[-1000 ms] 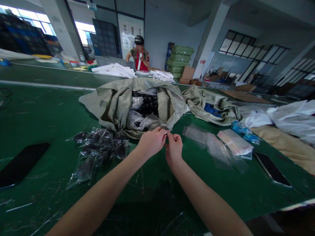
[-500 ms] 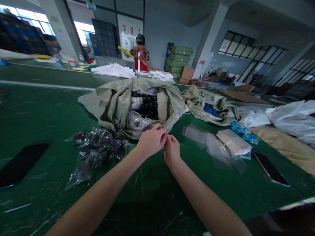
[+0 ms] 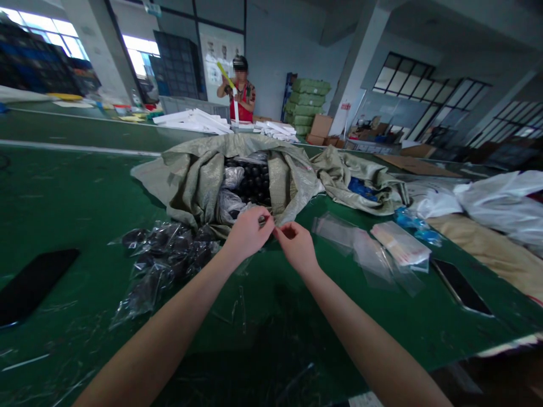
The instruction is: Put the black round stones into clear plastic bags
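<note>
Your left hand [image 3: 246, 236] and right hand [image 3: 299, 246] meet near the open sack [image 3: 292, 183] of black balls [image 3: 257, 182].
Your curled fingers are tip to tip; whether they grasp anything cannot be told. The sack lies just beyond on the green surface [image 3: 85, 198], bagged black pieces [image 3: 180, 251] to the left, clear bags [image 3: 337, 232] to the right.

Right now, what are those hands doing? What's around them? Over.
Left hand and right hand: fingers bent, tips close together; anything held unclear. Open sack of rounded black pieces beyond. Clear bags at right.
</note>
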`<state>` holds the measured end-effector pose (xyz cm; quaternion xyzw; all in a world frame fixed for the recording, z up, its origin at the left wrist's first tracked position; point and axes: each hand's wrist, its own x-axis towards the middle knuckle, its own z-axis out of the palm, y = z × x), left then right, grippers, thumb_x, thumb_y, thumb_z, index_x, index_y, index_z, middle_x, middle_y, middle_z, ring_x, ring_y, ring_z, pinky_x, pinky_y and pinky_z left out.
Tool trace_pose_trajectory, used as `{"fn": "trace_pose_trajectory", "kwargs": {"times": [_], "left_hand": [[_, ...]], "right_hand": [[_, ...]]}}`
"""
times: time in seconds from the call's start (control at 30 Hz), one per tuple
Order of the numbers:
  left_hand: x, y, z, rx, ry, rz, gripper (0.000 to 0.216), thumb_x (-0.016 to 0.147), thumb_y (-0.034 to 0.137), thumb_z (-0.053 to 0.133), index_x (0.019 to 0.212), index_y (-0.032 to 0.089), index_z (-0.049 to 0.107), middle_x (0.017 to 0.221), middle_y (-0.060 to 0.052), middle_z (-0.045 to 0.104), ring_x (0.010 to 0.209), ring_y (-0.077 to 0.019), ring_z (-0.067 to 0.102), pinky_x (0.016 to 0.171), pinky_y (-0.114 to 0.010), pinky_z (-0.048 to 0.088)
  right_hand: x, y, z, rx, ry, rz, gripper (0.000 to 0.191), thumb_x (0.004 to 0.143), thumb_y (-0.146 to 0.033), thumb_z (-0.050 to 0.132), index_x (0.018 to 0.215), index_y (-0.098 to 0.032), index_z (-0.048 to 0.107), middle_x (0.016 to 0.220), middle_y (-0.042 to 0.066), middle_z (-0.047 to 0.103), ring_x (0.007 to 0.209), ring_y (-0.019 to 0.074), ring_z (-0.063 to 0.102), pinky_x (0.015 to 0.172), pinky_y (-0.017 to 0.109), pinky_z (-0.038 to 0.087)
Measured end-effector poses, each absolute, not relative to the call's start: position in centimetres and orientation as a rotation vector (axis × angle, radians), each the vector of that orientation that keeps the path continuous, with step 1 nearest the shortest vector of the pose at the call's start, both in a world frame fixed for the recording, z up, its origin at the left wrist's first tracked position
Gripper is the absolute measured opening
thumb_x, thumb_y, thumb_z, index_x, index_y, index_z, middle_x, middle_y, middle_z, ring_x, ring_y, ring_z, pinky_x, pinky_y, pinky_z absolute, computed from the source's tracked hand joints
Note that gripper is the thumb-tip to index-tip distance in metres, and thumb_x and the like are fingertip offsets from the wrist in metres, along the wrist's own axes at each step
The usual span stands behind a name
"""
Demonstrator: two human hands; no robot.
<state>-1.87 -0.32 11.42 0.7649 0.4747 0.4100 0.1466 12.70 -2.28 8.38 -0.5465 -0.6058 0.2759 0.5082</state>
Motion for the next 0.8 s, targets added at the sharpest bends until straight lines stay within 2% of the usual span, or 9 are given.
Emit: {"fn": "trace_pose_trajectory", "kwargs": {"times": [0.1,0.2,0.37,0.43,0.53,0.6,0.7,0.8], "left_hand": [[-2.6,-0.3,12.3,2.073,1.444,1.11,0.021,0.085,0.03,0.051,0.081,0.016,0.067,0.076,-0.002,0.067,0.062,-0.0137,0.056,0.063,-0.026,0.041],[-2.9,-0.5,13.0,2.062,1.462,1.047,0.024,0.085,0.032,0.051,0.082,0.015,0.069,0.074,-0.001,0.067,0.056,-0.0123,0.053,0.061,-0.026,0.039],[-3.2,-0.4,13.1,2.126,1.395,0.975,0.027,0.086,0.034,0.05,0.086,0.015,0.07,0.072,-0.001,0.067,0.053,-0.0124,0.052,0.058,-0.026,0.039],[-3.5,-0.1,13.0,2.191,1.38,0.951,0.028,0.088,0.034,0.049,0.089,0.015,0.07,0.077,-0.002,0.069,0.056,-0.0132,0.055,0.061,-0.026,0.042],[-4.2,0.5,12.5,2.357,1.461,0.877,0.029,0.09,0.032,0.047,0.089,0.014,0.069,0.087,-0.007,0.071,0.073,-0.0183,0.062,0.072,-0.029,0.045],[-4.6,0.9,12.1,2.443,1.553,0.746,0.029,0.091,0.032,0.046,0.089,0.014,0.069,0.086,-0.01,0.07,0.08,-0.022,0.064,0.075,-0.031,0.046],[-4.5,1.0,11.7,2.472,1.589,0.605,0.029,0.092,0.032,0.046,0.091,0.014,0.068,0.085,-0.011,0.07,0.079,-0.0241,0.065,0.073,-0.033,0.047],[-3.9,0.6,11.7,2.448,1.524,0.649,0.027,0.092,0.031,0.047,0.091,0.014,0.068,0.085,-0.01,0.071,0.078,-0.0234,0.065,0.072,-0.033,0.047]], "right_hand": [[13.3,-2.6,9.3,-1.363,-1.539,0.522,0.023,0.075,-0.039,0.068,0.078,-0.019,0.058,0.075,0.001,0.063,0.067,0.0153,0.058,0.067,0.029,0.044],[13.7,-2.3,9.3,-1.399,-1.582,0.42,0.03,0.07,-0.04,0.074,0.087,-0.019,0.06,0.083,0.002,0.064,0.068,0.015,0.056,0.067,0.029,0.043],[14.0,-1.2,9.0,-1.34,-1.756,0.375,0.012,0.08,-0.03,0.065,0.073,-0.02,0.063,0.077,0.001,0.064,0.069,0.015,0.056,0.07,0.029,0.042],[14.1,-1.1,9.3,-1.328,-1.836,0.314,0.013,0.083,-0.025,0.061,0.071,-0.02,0.062,0.075,0.002,0.063,0.069,0.0153,0.056,0.07,0.028,0.042],[14.4,-1.2,10.4,-1.368,-1.962,0.113,0.014,0.086,-0.021,0.056,0.073,-0.02,0.061,0.078,0.004,0.063,0.077,0.0176,0.058,0.074,0.029,0.042],[14.4,-1.5,11.5,-1.44,-2.061,-0.035,0.013,0.086,-0.02,0.054,0.075,-0.019,0.061,0.081,0.007,0.064,0.081,0.0198,0.058,0.075,0.03,0.042],[14.4,-1.8,13.1,-1.568,-2.181,-0.221,0.013,0.085,-0.019,0.053,0.076,-0.017,0.061,0.084,0.011,0.065,0.081,0.022,0.059,0.073,0.031,0.041],[14.4,-2.0,14.2,-1.665,-2.205,-0.301,0.013,0.085,-0.019,0.052,0.076,-0.016,0.061,0.084,0.012,0.065,0.079,0.0224,0.06,0.069,0.031,0.041]]}}
